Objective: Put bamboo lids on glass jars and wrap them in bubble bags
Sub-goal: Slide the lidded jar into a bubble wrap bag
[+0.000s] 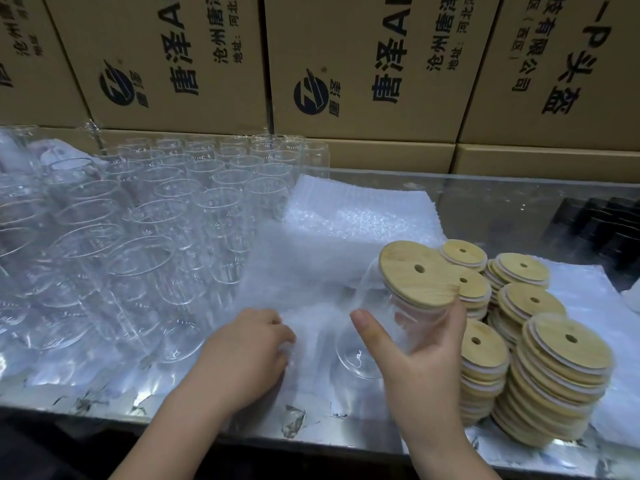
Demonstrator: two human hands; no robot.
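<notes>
My right hand grips a glass jar that lies tilted, its base toward me and its mouth closed by a round bamboo lid with a small hole. A blurred bubble bag lies over the jar's left side. My left hand holds the bag's near edge with curled fingers. Stacks of bamboo lids stand to the right. A pile of flat bubble bags lies behind the jar.
Many open glass jars stand in rows over the left half of the shiny table. Brown cardboard boxes wall off the back. Dark ribbed objects sit at the far right.
</notes>
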